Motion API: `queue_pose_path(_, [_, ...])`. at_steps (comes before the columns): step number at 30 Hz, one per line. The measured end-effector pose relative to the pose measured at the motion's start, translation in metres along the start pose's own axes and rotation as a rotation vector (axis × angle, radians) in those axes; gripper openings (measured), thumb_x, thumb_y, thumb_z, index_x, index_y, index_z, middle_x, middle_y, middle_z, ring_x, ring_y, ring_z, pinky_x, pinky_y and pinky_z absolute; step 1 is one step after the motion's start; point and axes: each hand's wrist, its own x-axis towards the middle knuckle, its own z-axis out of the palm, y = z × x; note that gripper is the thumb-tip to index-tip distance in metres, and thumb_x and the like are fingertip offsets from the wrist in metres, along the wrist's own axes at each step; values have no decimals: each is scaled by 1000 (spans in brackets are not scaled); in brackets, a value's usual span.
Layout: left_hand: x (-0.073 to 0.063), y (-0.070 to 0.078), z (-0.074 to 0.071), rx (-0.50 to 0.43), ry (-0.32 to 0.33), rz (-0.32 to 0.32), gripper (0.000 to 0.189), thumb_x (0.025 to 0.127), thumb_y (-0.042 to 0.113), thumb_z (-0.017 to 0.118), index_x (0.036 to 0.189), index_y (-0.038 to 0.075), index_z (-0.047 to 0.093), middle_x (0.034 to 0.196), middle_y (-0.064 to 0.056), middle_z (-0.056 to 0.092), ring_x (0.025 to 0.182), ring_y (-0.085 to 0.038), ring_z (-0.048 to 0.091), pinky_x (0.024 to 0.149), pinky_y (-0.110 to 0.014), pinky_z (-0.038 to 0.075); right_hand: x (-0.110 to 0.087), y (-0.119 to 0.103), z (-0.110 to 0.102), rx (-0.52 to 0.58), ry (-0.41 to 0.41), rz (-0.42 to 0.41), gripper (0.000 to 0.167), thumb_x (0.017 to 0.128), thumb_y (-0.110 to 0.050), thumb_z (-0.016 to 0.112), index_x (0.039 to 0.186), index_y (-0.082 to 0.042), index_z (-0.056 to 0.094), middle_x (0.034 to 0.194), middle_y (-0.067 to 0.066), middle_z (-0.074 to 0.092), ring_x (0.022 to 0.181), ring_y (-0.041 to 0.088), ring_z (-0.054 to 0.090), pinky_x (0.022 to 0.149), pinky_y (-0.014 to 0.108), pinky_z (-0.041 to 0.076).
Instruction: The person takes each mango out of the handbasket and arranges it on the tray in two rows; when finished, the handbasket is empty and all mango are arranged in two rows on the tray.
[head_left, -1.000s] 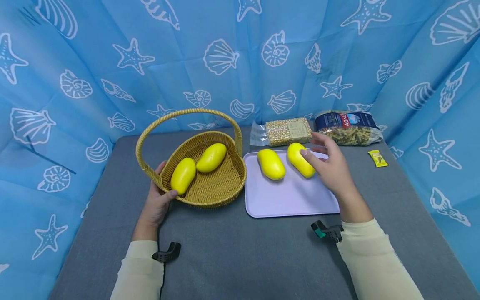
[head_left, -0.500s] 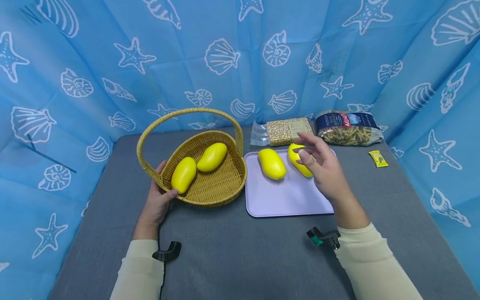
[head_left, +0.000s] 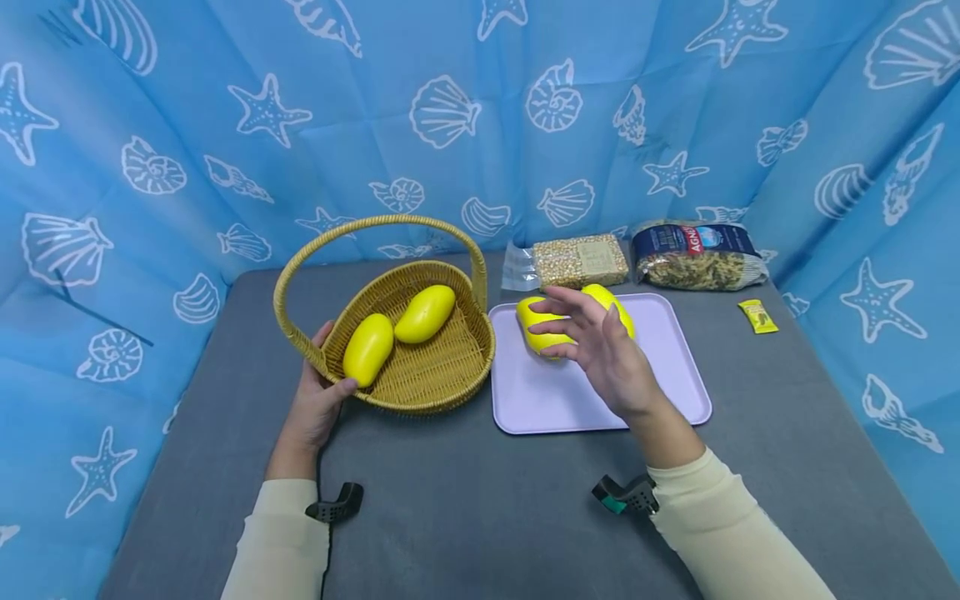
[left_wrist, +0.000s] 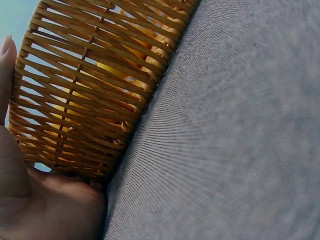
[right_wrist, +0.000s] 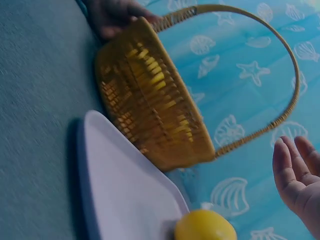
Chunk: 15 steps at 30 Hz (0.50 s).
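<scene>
Gripping the wicker basket [head_left: 423, 379] at its left side, my left hand [head_left: 311, 412] has its thumb over the rim, close to one yellow fruit; whether the thumb touches that fruit I cannot tell. Inside the basket lie the left fruit [head_left: 368, 351] and the right fruit [head_left: 425, 314], ends nearly meeting. My right hand [head_left: 603, 354], fingers loosely spread and holding nothing, hangs in the air to the right of the basket, above the lilac tray [head_left: 543, 408]. I judge the step in hand to be a reach over the tray with the basket steadied; taking a fruit there would call for lowering this palm and curling the fingers round it. Beneath my right hand as seen from above, the tray fruit nearer the basket [head_left: 529, 318] is partly hidden by my fingers; the tray fruit farther from the basket [head_left: 602, 294] lies behind my thumb. The right wrist view shows clear air between hand and fruit.
</scene>
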Motion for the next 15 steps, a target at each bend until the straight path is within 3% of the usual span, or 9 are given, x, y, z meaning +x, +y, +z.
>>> queue_pose_path(4, [1,0,0,8,-11,10,100,100,5,81,176,17,18,172,-15,28,148,-27,39,113,-31,41,1,5,8,29,-58,-7,83,113,-65,32,165,0,37,154,30,45,133,44,54,100,44,54])
queue_pose_path(9, [0,1,1,7,-5,10,99,99,0,80,175,17,19,172,-15,28,148,-27,39,114,-31,39,6,14,21,37,-125,-9,86,112,-67,33,166,1,35,157,30,43,137,50,49,102,46,53])
queue_pose_path(13, [0,1,1,1,-2,11,100,98,-1,80,175,17,19,172,-15,28,149,-27,38,115,-31,39,16,22,33,31,-168,-9,91,113,-67,36,165,6,31,156,34,42,138,57,45,104,53,51])
queue_pose_path(15, [0,1,0,-2,-1,10,100,98,-1,80,175,17,19,172,-15,28,149,-27,38,114,-31,39,22,25,40,29,-176,8,92,112,-68,38,165,7,31,156,33,42,139,54,46,104,57,50])
